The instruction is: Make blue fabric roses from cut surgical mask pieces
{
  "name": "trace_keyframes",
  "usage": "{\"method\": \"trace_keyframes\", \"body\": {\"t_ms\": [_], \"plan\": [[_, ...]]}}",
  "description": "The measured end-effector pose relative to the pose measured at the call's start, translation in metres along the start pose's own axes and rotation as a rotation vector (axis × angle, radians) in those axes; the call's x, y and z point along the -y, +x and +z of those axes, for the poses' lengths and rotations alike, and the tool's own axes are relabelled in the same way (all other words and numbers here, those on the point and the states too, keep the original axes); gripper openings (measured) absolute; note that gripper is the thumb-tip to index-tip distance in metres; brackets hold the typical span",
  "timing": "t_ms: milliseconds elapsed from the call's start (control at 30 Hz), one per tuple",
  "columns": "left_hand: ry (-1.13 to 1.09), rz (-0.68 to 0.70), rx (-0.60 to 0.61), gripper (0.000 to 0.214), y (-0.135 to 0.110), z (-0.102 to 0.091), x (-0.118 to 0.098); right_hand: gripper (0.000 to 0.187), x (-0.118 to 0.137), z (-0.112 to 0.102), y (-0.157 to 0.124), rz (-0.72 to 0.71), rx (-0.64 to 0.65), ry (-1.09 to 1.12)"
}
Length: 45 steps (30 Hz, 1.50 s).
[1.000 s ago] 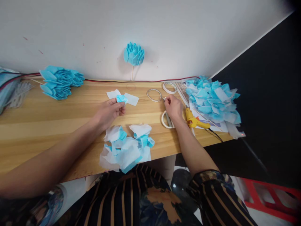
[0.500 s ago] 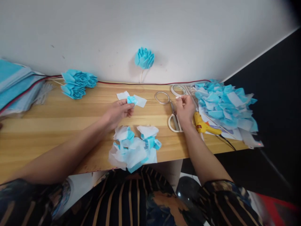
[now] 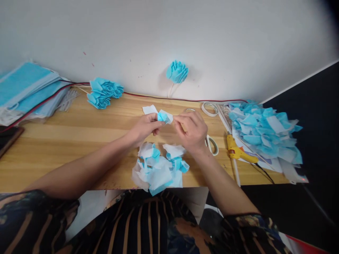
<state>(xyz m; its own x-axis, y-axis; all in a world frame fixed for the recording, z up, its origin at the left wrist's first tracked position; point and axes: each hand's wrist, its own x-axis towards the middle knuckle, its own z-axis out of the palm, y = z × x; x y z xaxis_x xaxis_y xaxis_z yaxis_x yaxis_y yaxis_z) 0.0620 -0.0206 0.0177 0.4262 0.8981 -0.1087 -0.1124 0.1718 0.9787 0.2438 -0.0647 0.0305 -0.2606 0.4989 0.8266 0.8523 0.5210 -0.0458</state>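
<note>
The left hand (image 3: 145,127) pinches a blue scrap (image 3: 161,116). The right hand (image 3: 194,132) is pinched too, on what I can't tell. White and blue bits (image 3: 161,170) lie near.

A red-black cable (image 3: 159,97) follows the pale wall (image 3: 127,35), and a dark flat object (image 3: 8,140) lies far left.

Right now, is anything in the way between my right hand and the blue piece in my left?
Nothing visible blocks your right hand from the blue piece in your left hand; a white piece shows beside it, probably on the table behind.
</note>
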Motion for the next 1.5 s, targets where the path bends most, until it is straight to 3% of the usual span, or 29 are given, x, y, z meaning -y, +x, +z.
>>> {"method": "trace_keyframes", "body": {"t_ms": [300, 500, 767, 900, 1067, 1500], "plan": [[-0.016, -0.017, -0.028, 0.005, 0.001, 0.001, 0.0, 0.018, 0.002, 0.008, -0.005, -0.028, -0.034, 0.007], [-0.007, -0.022, -0.024, 0.006, 0.001, 0.001, -0.001, 0.018, 0.001, 0.012, -0.003, 0.022, 0.009, -0.005], [-0.008, -0.001, -0.021, 0.01, 0.0, 0.002, -0.001, 0.018, 0.004, 0.015, -0.002, -0.072, -0.005, -0.13], [-0.045, -0.026, -0.023, 0.008, 0.0, 0.0, -0.001, 0.016, 0.001, 0.013, -0.006, -0.019, -0.049, -0.064], [-0.093, -0.06, 0.001, 0.013, 0.001, -0.001, 0.002, 0.013, 0.0, 0.014, -0.012, 0.06, -0.014, 0.023], [-0.078, -0.046, -0.002, 0.009, 0.001, 0.0, 0.002, 0.014, 0.005, 0.02, -0.009, -0.061, -0.109, -0.076]]}}
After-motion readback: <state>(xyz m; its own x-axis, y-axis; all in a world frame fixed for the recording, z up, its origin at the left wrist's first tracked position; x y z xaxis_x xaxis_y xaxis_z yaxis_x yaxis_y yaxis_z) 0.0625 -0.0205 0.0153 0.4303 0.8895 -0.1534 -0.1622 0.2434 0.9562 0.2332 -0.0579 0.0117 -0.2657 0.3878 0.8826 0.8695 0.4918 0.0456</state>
